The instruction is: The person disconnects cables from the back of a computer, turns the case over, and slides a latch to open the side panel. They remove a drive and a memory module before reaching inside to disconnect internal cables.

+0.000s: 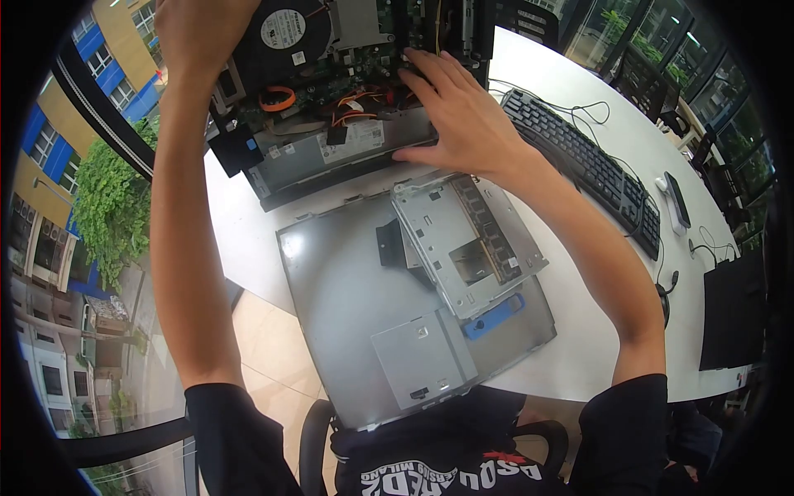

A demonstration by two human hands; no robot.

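An opened desktop computer case point(389, 132) lies at the top of the view, its inside showing a black fan point(260, 62), a green circuit board and bundled orange wires point(372, 97). My right hand point(467, 116) is over the right part of the case, fingers stretched out toward the board and thumb apart at the near wall. At the upper left, my left hand point(203, 37) reaches over the far left side of the case; its fingers are cut off by the frame edge. An orange loop point(277, 100) sits near the fan.
Nearer me, a metal side panel point(331, 281) overhangs the table edge, carrying a metal drive cage point(434, 227) with a blue lever point(496, 318). A black keyboard point(587, 157) and cables lie right on the white table point(571, 355). A window stands at the left.
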